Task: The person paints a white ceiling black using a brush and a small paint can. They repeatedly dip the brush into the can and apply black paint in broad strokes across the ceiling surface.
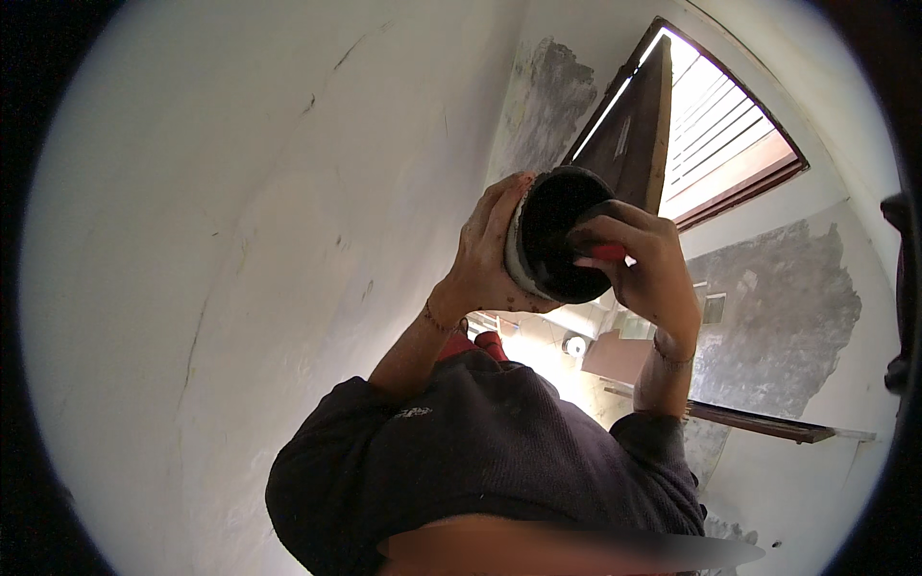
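My left hand (480,252) is wrapped round the pale side of a round, pot-like thing (552,230). Its black face or mouth is turned toward me; whether it is hollow is too dark to tell. Dark specks mark the skin of this hand. At the right edge of the black area, the fingers of my right hand (651,259) are closed on a small red piece (607,252). A dark part beside the red is hard to separate from the black behind it, so its kind does not show.
A large white scuffed wall (240,240) rises at my left. Ahead to the right, a dark wooden shutter (634,125) stands ajar beside a barred window (720,115). Grey patches (778,307) cover part of the right wall. A wooden ledge (759,420) lies lower right.
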`<state>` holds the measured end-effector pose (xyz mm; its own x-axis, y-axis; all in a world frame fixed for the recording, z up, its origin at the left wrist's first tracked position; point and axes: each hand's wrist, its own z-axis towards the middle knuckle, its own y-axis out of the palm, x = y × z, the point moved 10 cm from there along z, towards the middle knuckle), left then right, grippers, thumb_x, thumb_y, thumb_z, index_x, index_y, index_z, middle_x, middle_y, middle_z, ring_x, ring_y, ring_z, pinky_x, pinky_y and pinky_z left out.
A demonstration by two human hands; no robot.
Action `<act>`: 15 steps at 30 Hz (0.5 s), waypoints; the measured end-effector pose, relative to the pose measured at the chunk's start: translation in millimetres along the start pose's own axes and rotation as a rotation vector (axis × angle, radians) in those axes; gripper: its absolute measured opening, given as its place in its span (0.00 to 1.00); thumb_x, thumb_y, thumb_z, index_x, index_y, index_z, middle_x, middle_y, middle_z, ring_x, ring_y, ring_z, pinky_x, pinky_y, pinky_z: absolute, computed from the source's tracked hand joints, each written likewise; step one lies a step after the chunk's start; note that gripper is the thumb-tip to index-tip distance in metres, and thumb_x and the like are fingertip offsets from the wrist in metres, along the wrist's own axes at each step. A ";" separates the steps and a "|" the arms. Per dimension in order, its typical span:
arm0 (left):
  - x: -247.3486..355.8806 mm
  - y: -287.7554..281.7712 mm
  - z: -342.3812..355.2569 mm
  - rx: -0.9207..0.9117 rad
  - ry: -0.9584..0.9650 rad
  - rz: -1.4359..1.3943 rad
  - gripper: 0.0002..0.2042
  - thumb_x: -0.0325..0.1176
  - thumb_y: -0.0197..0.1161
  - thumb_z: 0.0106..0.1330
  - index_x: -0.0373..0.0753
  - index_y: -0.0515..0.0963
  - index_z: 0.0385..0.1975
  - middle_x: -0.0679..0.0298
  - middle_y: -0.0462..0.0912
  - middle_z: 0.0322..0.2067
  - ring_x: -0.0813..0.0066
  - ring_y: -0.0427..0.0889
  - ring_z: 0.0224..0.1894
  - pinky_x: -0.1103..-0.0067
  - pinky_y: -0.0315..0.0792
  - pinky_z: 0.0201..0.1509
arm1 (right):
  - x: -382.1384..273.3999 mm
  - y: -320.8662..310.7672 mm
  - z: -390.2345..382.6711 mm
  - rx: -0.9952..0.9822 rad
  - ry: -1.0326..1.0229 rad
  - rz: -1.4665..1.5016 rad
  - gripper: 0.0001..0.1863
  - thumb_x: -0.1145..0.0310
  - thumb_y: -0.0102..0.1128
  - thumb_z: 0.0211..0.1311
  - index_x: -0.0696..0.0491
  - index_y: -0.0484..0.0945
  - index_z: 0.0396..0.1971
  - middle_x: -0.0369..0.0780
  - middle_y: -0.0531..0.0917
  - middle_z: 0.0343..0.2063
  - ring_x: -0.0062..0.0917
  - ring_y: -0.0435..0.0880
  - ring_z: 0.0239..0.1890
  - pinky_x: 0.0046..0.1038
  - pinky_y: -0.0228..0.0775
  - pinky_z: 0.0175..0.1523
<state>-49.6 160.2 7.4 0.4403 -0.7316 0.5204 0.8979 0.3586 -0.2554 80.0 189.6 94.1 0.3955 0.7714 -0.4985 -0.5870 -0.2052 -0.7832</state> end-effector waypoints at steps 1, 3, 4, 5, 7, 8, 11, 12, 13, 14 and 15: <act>-0.5 1.0 0.1 -0.004 -0.009 -0.010 0.66 0.50 0.89 0.31 0.34 0.54 0.72 0.44 0.70 0.64 0.44 0.71 0.66 0.57 0.68 0.70 | 3.8 3.2 0.0 -0.033 0.024 -0.016 0.14 0.78 0.75 0.46 0.55 0.86 0.36 0.42 0.87 0.36 0.34 0.89 0.36 0.31 0.80 0.39; 0.6 1.9 0.8 -0.013 0.001 0.022 0.66 0.53 0.88 0.31 0.33 0.54 0.72 0.42 0.70 0.64 0.41 0.73 0.64 0.56 0.71 0.68 | 6.1 -2.9 -0.1 0.030 0.015 0.005 0.14 0.77 0.76 0.46 0.55 0.86 0.36 0.42 0.87 0.36 0.34 0.89 0.35 0.30 0.80 0.38; 0.9 2.4 1.5 -0.012 0.009 0.039 0.66 0.54 0.87 0.32 0.33 0.54 0.72 0.41 0.70 0.63 0.40 0.73 0.63 0.56 0.73 0.66 | 7.7 -6.5 -1.0 0.060 0.014 0.008 0.14 0.77 0.76 0.46 0.55 0.86 0.36 0.42 0.87 0.36 0.35 0.89 0.35 0.30 0.80 0.38; 1.7 3.1 1.7 -0.009 0.020 0.033 0.66 0.54 0.87 0.32 0.33 0.54 0.73 0.41 0.69 0.63 0.40 0.73 0.63 0.56 0.73 0.66 | 8.7 -5.8 -0.8 0.062 0.006 0.016 0.13 0.78 0.76 0.48 0.56 0.86 0.36 0.42 0.87 0.36 0.34 0.89 0.34 0.29 0.80 0.37; 3.3 4.6 1.7 -0.007 0.045 0.021 0.67 0.54 0.87 0.32 0.33 0.53 0.73 0.41 0.69 0.63 0.39 0.74 0.63 0.56 0.73 0.66 | 11.6 -4.2 -2.7 0.040 0.008 0.026 0.12 0.78 0.75 0.50 0.57 0.86 0.36 0.42 0.87 0.35 0.32 0.89 0.33 0.28 0.80 0.37; -1.4 5.8 0.9 -0.011 -0.004 0.008 0.67 0.53 0.88 0.31 0.34 0.53 0.73 0.43 0.69 0.64 0.42 0.74 0.64 0.56 0.72 0.67 | 14.6 -14.2 -5.2 0.135 0.024 0.074 0.11 0.78 0.74 0.52 0.58 0.85 0.37 0.43 0.87 0.34 0.31 0.89 0.33 0.28 0.79 0.37; -14.0 7.4 -2.0 -0.013 -0.117 -0.020 0.68 0.51 0.89 0.29 0.35 0.53 0.73 0.46 0.70 0.64 0.47 0.74 0.64 0.58 0.69 0.69 | 34.2 -41.0 -22.3 0.372 0.180 0.246 0.08 0.76 0.70 0.61 0.61 0.85 0.38 0.42 0.88 0.31 0.22 0.88 0.32 0.24 0.79 0.38; -17.2 7.7 -2.7 -0.017 -0.142 -0.026 0.68 0.51 0.89 0.29 0.35 0.53 0.73 0.46 0.70 0.64 0.49 0.75 0.64 0.58 0.69 0.69 | 39.3 -50.2 -29.9 0.487 0.189 0.376 0.08 0.73 0.70 0.64 0.62 0.85 0.38 0.41 0.88 0.31 0.21 0.87 0.30 0.23 0.78 0.36; -20.4 7.8 -2.8 -0.019 -0.165 -0.031 0.68 0.51 0.89 0.29 0.34 0.53 0.73 0.46 0.70 0.65 0.50 0.75 0.64 0.59 0.69 0.69 | 45.6 -55.2 -37.8 0.560 0.242 0.404 0.08 0.72 0.70 0.65 0.62 0.85 0.38 0.41 0.88 0.30 0.20 0.86 0.30 0.22 0.77 0.36; -21.8 7.8 -2.5 -0.020 -0.171 -0.019 0.68 0.51 0.89 0.29 0.34 0.53 0.73 0.46 0.70 0.64 0.50 0.75 0.65 0.59 0.69 0.70 | 51.6 -60.1 -46.5 0.648 0.280 0.452 0.09 0.72 0.69 0.66 0.63 0.84 0.38 0.41 0.88 0.29 0.20 0.86 0.30 0.22 0.77 0.36; -22.8 7.7 -2.4 -0.019 -0.176 -0.008 0.68 0.51 0.89 0.29 0.34 0.53 0.73 0.46 0.70 0.64 0.51 0.74 0.65 0.60 0.68 0.70 | 54.3 -62.9 -50.5 0.690 0.284 0.454 0.09 0.71 0.69 0.66 0.63 0.84 0.38 0.41 0.87 0.28 0.19 0.85 0.29 0.21 0.76 0.35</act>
<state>-52.8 178.3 -8.3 0.4277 -0.6208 0.6571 0.9020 0.3405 -0.2654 174.1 214.0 97.6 0.1269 0.5053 -0.8536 -0.9909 0.0251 -0.1325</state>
